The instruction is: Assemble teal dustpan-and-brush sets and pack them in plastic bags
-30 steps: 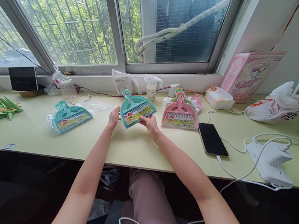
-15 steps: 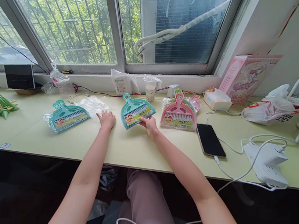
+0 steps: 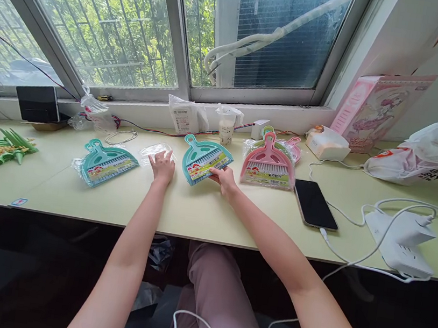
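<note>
Dustpan set (image 3: pixel 205 161) in R hand (image 3: pixel 224 180), L hand (image 3: pixel 163 168) on clr plastic (image 3: pixel 148 150).

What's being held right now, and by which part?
The right hand holds a teal dustpan set by its lower right edge. The left hand is at clear plastic, its grip unclear.

Pale green table (image 3: pixel 195 215) bearing a teal dustpan (image 3: pixel 108 163) at left, pink dustpan (image 3: pixel 269 157), clear plastic (image 3: pixel 148 151), phone (image 3: pixel 316 205), power strip (image 3: pixel 403 247)
</note>
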Demonstrator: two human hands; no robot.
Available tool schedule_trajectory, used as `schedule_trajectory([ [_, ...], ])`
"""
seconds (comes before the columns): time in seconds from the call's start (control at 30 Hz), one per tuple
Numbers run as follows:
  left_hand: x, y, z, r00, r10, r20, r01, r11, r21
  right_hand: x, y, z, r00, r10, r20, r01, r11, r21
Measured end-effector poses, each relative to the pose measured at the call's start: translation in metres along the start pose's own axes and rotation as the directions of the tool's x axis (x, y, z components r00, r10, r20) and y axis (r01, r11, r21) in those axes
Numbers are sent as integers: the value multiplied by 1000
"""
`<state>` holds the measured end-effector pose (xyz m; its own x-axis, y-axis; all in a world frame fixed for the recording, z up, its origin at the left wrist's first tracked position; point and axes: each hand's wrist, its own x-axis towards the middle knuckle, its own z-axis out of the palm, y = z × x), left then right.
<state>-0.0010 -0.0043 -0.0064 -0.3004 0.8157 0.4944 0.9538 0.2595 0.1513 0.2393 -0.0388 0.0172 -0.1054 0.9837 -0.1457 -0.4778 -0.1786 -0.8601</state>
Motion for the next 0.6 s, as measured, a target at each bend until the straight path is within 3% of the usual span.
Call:
schedule_trajectory([
  [0.07,-1,0,4,994,74,82,-68,995,-76,0,-1,0,1000,2,2,-2,1000,-5],
  [0.17,-1,2,8,948,210,238,-171,969,-176,0,-1,0,1000,6,8,-6,1000,-6],
  [0.23,0,4,6,934,244,260,-199,962,-187,0,-1,0,1000,11,10,-11,1000,-10],
  [0.33,2,4,-2,966,198,167,-178,975,-130,1,0,1,1000,15,8,-15,1000,-19],
  [0.43,4,2,-11,996,41,79,-37,998,-52,1,0,1,1000,9,13,-9,1000,-24],
  [0.5,3,0,-14,999,-34,38,35,999,-23,2,1,0,1000,5,16,-5,1000,-24],
  [0.6,0,0,-14,999,-53,-14,53,999,-13,2,1,0,1000,12,19,-11,999,-34],
])
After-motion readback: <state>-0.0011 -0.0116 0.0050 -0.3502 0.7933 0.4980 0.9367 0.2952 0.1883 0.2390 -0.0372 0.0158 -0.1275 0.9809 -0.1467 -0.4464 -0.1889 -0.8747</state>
